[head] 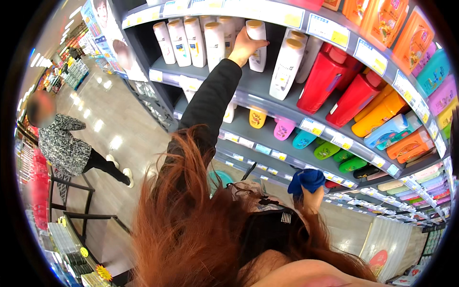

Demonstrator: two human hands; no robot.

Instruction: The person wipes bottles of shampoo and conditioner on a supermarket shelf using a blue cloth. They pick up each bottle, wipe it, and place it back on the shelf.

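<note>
My left hand [245,46], in a black sleeve, is closed round a white shampoo bottle with a gold cap [257,53] on the upper shelf. More white gold-capped bottles [214,45] stand to its left, and another white bottle [285,71] stands to its right. Lower down, my right hand [311,199] grips a bunched blue cloth [307,181] in front of the lower shelves. Long reddish hair hangs over the lower middle of the view and hides part of my arms.
Red pump bottles [322,80] and orange bottles [380,111] fill the shelf at right. Small colourful bottles [284,128] lie on the shelf below. A person [64,143] in a speckled coat is in the aisle at left, near a black metal rack [73,188].
</note>
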